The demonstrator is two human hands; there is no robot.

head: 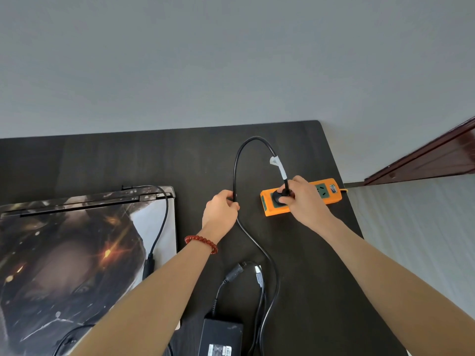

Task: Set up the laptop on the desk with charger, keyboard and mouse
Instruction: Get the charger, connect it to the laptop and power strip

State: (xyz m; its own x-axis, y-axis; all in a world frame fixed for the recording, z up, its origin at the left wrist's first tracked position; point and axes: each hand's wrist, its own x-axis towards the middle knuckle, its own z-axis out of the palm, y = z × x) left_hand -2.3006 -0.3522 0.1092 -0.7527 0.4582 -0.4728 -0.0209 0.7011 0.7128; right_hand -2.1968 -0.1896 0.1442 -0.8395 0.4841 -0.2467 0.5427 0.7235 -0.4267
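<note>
Plug (pixel 282 197) upright, seemingly seated in strip (pixel 300 196), pinched by right hand (pixel 305 201); left hand (pixel 221 209) grips cable (pixel 235 170).

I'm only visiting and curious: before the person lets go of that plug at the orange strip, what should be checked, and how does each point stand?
1. Right hand on the black plug: ok, fingers are on it at the orange power strip.
2. Plug fully seated: cannot tell, the hand hides the joint.
3. Left hand steadies the black cable: ok, closed around it.
4. Cable free of snags: ok, it loops clear above the desk.
5. Cable reaches the charger brick: ok.
6. Laptop open for use: not ok, lid shut.
</note>
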